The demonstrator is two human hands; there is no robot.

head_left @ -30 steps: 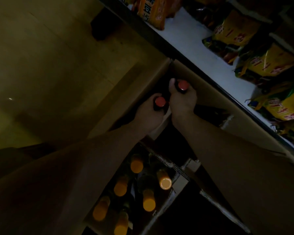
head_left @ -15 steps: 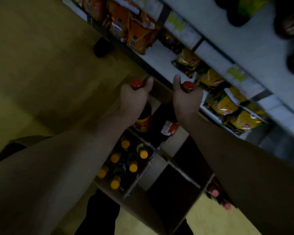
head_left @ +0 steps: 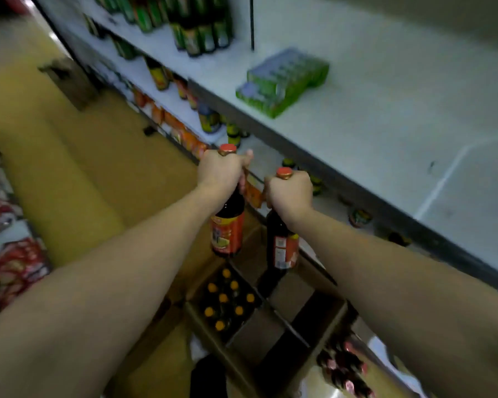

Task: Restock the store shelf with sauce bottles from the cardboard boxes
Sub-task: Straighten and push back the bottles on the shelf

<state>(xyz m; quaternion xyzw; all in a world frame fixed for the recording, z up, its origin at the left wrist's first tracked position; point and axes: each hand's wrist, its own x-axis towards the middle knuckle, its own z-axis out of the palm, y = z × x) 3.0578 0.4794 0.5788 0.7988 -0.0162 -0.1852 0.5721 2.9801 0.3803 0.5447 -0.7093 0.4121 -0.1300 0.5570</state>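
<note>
My left hand (head_left: 220, 172) grips the neck of a dark sauce bottle (head_left: 227, 228) with a red cap and an orange-red label. My right hand (head_left: 289, 192) grips the neck of a second dark sauce bottle (head_left: 281, 248) of the same kind. Both bottles hang upright in the air in front of the white shelf (head_left: 385, 119), above the open cardboard box (head_left: 273, 328) on the floor. Beside it another box compartment holds several bottles with orange caps (head_left: 226, 300).
A green shrink-wrapped pack (head_left: 282, 81) lies on the white shelf, which has bare surface to its right. Green bottles (head_left: 196, 24) stand on the upper left shelf. Jars and orange packets fill the lower shelves. Red-capped bottles (head_left: 345, 366) lie at bottom right. Red packets (head_left: 9, 254) sit at left.
Both hands have lifted their bottles out of the cardboard box and up to the level of the white shelf. The view has risen and brightened.
</note>
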